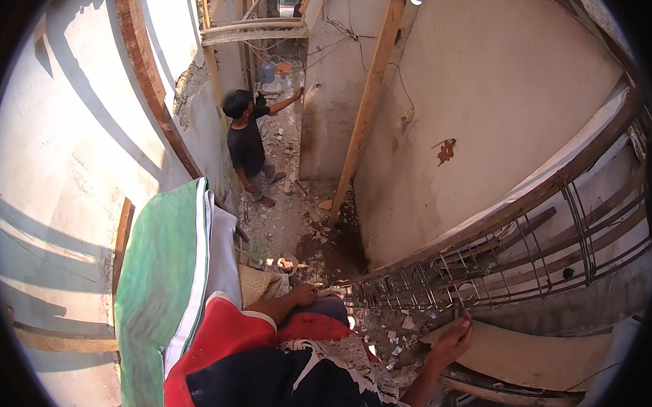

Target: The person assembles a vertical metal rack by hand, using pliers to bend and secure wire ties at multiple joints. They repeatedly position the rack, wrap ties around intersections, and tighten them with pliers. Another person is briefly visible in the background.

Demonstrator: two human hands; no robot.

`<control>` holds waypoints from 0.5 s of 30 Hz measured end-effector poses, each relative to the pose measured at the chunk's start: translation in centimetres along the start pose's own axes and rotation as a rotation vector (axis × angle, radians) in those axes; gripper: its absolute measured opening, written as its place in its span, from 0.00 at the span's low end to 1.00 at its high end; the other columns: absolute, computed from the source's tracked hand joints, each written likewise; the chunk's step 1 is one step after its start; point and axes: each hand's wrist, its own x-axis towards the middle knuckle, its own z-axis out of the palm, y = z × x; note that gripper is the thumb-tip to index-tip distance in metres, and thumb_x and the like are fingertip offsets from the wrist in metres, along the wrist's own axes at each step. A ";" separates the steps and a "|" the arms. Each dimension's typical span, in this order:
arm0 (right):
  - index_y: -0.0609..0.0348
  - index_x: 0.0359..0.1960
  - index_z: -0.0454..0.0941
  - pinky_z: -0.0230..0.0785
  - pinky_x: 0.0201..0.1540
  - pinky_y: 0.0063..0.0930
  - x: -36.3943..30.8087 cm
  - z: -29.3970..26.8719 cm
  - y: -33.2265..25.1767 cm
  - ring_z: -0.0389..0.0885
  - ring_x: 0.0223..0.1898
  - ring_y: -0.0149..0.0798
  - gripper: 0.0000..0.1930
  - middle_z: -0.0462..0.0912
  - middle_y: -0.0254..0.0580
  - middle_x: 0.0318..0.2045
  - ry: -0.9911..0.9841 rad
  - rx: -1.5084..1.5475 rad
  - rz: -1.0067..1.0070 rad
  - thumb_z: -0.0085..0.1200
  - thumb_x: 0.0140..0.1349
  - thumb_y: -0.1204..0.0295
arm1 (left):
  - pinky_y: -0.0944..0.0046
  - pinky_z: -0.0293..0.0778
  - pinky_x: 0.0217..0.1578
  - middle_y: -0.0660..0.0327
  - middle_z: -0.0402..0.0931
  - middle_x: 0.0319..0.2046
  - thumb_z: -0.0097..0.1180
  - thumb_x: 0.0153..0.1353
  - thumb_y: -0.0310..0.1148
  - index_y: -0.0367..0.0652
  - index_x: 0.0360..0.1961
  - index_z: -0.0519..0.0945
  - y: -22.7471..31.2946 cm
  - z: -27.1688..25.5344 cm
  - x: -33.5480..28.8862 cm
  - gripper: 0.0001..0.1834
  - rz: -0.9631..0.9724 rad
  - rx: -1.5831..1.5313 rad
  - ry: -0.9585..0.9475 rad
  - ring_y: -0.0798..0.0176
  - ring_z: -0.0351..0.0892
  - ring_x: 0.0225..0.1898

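Observation:
My left hand (305, 295) is closed, close to my knee and the near end of a long rebar cage; whatever its fingers hold, if anything, is too small to make out. The steel rebar cage (501, 273), long bars tied with square stirrups, stretches from in front of me off to the right. Just below the cage's lower bars is my right hand (451, 340), its fingers pinched together and pointing up at a stirrup. Something thin seems to rise from those fingertips, but its kind does not show.
A person in a dark shirt (248, 145) stands far below on rubble-strewn ground (280, 226), one arm against a wall. A wooden post (372, 94) slants upward ahead. Green sheeting (163, 274) hangs at my left. A curved brown board (532, 354) lies at the lower right.

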 end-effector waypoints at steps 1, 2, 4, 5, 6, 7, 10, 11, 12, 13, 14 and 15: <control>0.62 0.58 0.79 0.50 0.26 0.24 0.3 -1.0 -0.1 0.57 0.25 0.22 0.22 0.64 0.25 0.27 0.052 0.008 0.038 0.40 0.82 0.57 | 0.45 0.77 0.55 0.43 0.85 0.46 0.54 0.61 0.43 0.47 0.47 0.89 -0.4 0.2 -0.1 0.20 0.043 0.021 0.041 0.40 0.84 0.49; 0.63 0.58 0.79 0.56 0.27 0.25 0.7 -1.6 -3.7 0.61 0.25 0.26 0.23 0.72 0.30 0.30 0.096 -0.015 0.111 0.39 0.81 0.57 | 0.45 0.77 0.55 0.43 0.85 0.46 0.55 0.61 0.43 0.46 0.47 0.89 0.4 0.0 -0.2 0.20 0.018 0.011 0.010 0.40 0.84 0.49; 0.61 0.60 0.79 0.60 0.29 0.24 2.2 -3.9 -5.4 0.65 0.28 0.26 0.24 0.77 0.33 0.36 0.198 -0.073 0.053 0.40 0.81 0.56 | 0.46 0.77 0.55 0.43 0.85 0.46 0.55 0.62 0.43 0.46 0.47 0.89 3.0 -1.8 -0.9 0.19 -0.027 -0.003 -0.075 0.40 0.84 0.49; 0.61 0.61 0.78 0.62 0.30 0.25 2.5 -4.6 -7.0 0.67 0.30 0.27 0.24 0.79 0.34 0.39 0.287 -0.164 0.019 0.40 0.81 0.55 | 0.46 0.77 0.55 0.43 0.85 0.47 0.55 0.63 0.44 0.45 0.47 0.88 3.1 -2.5 -0.9 0.19 -0.024 -0.015 -0.069 0.40 0.84 0.49; 0.60 0.62 0.78 0.65 0.32 0.25 3.1 -5.2 -8.0 0.70 0.32 0.28 0.24 0.80 0.36 0.43 0.371 -0.267 -0.014 0.41 0.81 0.55 | 0.46 0.77 0.55 0.43 0.85 0.47 0.55 0.63 0.44 0.45 0.47 0.88 3.2 -2.6 -1.2 0.19 -0.024 -0.031 -0.069 0.40 0.84 0.50; 0.59 0.63 0.78 0.67 0.33 0.26 4.7 -6.3 -7.6 0.71 0.33 0.30 0.24 0.80 0.36 0.43 0.422 -0.294 -0.112 0.41 0.80 0.55 | 0.46 0.77 0.55 0.44 0.84 0.47 0.56 0.64 0.44 0.44 0.48 0.88 3.3 -2.7 -1.3 0.19 -0.043 -0.032 -0.068 0.40 0.84 0.50; 0.57 0.62 0.79 0.71 0.40 0.30 6.8 -7.5 -11.0 0.76 0.38 0.34 0.23 0.81 0.39 0.46 0.526 -0.339 -0.132 0.41 0.80 0.55 | 0.47 0.76 0.55 0.44 0.84 0.48 0.56 0.65 0.45 0.44 0.50 0.87 3.5 -2.5 -1.4 0.20 -0.094 -0.070 -0.049 0.40 0.83 0.52; 0.57 0.61 0.80 0.71 0.41 0.30 7.0 -8.0 -11.4 0.75 0.37 0.33 0.24 0.81 0.39 0.45 0.568 -0.339 -0.133 0.41 0.80 0.55 | 0.47 0.76 0.55 0.44 0.84 0.48 0.57 0.66 0.45 0.44 0.51 0.86 2.7 -3.0 -1.4 0.20 -0.078 -0.097 -0.051 0.40 0.83 0.52; 0.57 0.60 0.81 0.71 0.41 0.30 7.8 -8.6 -11.8 0.74 0.36 0.33 0.24 0.80 0.39 0.43 0.599 -0.338 -0.153 0.41 0.80 0.54 | 0.47 0.76 0.55 0.44 0.84 0.48 0.57 0.66 0.45 0.44 0.51 0.86 2.5 -3.0 -1.6 0.20 -0.101 -0.104 -0.049 0.40 0.83 0.52; 0.57 0.59 0.82 0.70 0.41 0.29 8.7 -9.5 -11.7 0.73 0.35 0.33 0.24 0.79 0.38 0.41 0.633 -0.353 -0.174 0.41 0.79 0.54 | 0.47 0.77 0.55 0.43 0.84 0.48 0.57 0.66 0.45 0.44 0.51 0.86 2.3 -3.2 -1.5 0.20 -0.120 -0.104 -0.042 0.41 0.83 0.51; 0.57 0.58 0.83 0.70 0.40 0.29 9.6 -10.2 -11.8 0.71 0.33 0.33 0.24 0.78 0.38 0.38 0.659 -0.367 -0.206 0.41 0.79 0.53 | 0.47 0.77 0.54 0.43 0.84 0.47 0.57 0.66 0.45 0.44 0.52 0.86 2.3 -3.2 -1.6 0.20 -0.140 -0.113 -0.028 0.41 0.84 0.51; 0.57 0.58 0.83 0.69 0.39 0.28 10.2 -10.5 -12.5 0.70 0.32 0.32 0.24 0.77 0.37 0.37 0.682 -0.381 -0.249 0.41 0.79 0.53 | 0.47 0.77 0.54 0.43 0.84 0.47 0.57 0.66 0.45 0.44 0.52 0.86 2.4 -3.3 -1.5 0.21 -0.149 -0.119 -0.046 0.41 0.84 0.50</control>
